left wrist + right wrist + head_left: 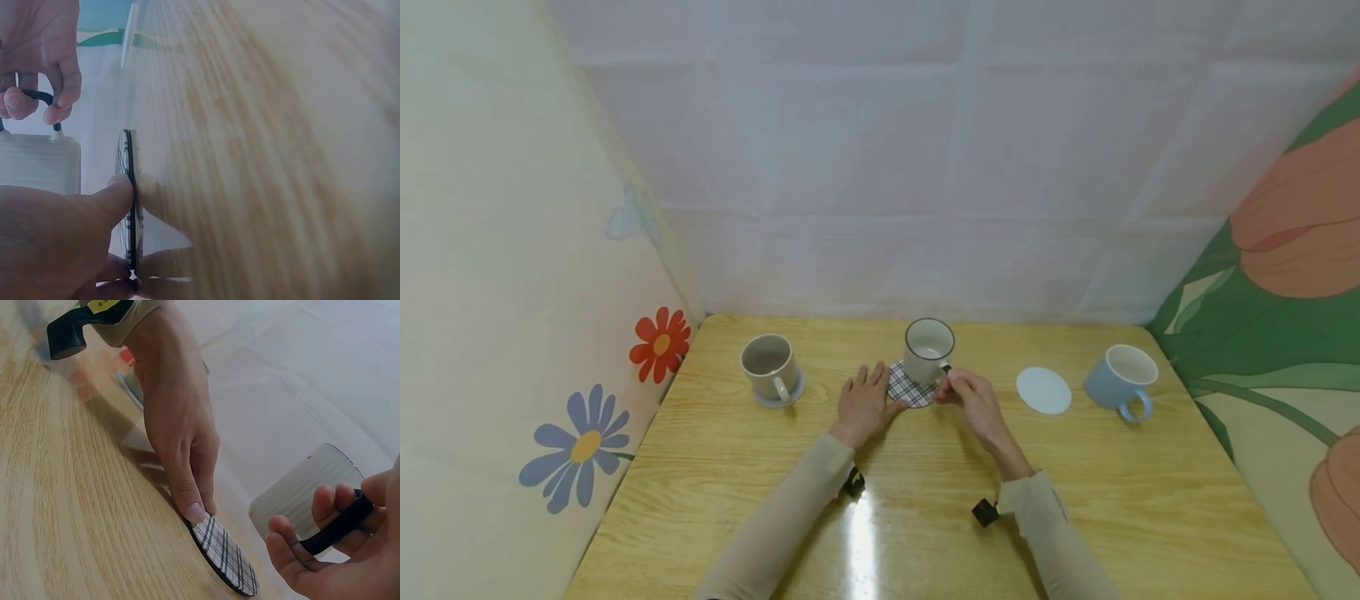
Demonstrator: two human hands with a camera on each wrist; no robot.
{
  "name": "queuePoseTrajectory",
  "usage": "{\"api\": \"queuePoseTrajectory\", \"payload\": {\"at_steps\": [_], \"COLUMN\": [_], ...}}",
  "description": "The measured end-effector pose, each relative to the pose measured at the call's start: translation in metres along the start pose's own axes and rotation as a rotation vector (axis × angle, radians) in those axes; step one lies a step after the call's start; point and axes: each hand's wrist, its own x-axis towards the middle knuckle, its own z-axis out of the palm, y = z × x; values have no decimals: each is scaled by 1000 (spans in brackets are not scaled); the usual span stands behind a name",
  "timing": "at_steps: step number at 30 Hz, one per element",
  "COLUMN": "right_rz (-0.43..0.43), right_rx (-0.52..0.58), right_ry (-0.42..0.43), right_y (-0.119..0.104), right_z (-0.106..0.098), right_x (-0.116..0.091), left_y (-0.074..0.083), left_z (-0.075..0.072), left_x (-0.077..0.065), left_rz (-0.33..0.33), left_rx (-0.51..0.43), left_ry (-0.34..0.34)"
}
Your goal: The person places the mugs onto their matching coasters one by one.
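Head: right fingers grip mug; left fingers touch coaster.

Table: is showing wood grain, glossy and reflecting light.
Held mug: is looking ceramic, its sides ribbed; handle is appearing smooth.
Backdrop: is resembling cloth, matt and creased.
Sleeve: is resembling matt cloth.
Blue mug: is looking smooth, ceramic.

Right hand grips mug — left hand touches coaster.
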Motion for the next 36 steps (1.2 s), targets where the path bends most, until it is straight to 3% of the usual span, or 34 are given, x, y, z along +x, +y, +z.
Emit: {"api": "queuePoseTrajectory", "payload": {"at_steps": [14, 36], "right_rz": [-23, 20], "right_rx": [22, 70], "right_ry": [16, 22], "right_y": [1, 7], "right_z": [4, 8], "right_x": [1, 1], "left_y": [-1, -1], "left_z": [0, 2], "left_x": [3, 0], "left_rz": [-1, -3], "left_rx": [13, 15], "left_ry": [9, 8]}}
